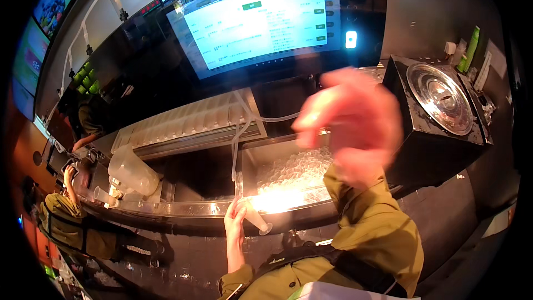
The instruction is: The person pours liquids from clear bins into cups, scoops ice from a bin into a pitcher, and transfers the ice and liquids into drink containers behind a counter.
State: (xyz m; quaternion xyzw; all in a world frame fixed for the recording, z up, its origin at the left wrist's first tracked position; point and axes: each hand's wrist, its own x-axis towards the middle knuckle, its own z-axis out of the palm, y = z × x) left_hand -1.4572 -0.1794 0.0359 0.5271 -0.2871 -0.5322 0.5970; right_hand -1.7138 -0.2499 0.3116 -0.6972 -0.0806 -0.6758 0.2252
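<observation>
My left hand [235,216] is at the counter's front edge, its fingers around a slim translucent plastic cup [255,218] with a flared round foot. The cup lies tilted, with its foot pointing towards me and to the right. Raised close to the camera, my right hand [354,121] is strongly blurred. Its fingers look bent, and whether anything is in them cannot be made out. Below and left of that hand, a steel ice bin [255,162] holds a heap of ice cubes [293,171], glaring brightly near the front rim.
A lit touchscreen [254,25] spans the back. Thin clear tubes [236,150] hang by a row of lidded compartments [187,121]. Left stands a large translucent pitcher [132,171]; right, a black box with a round steel lid [442,98]. A co-worker [66,225] stands far left.
</observation>
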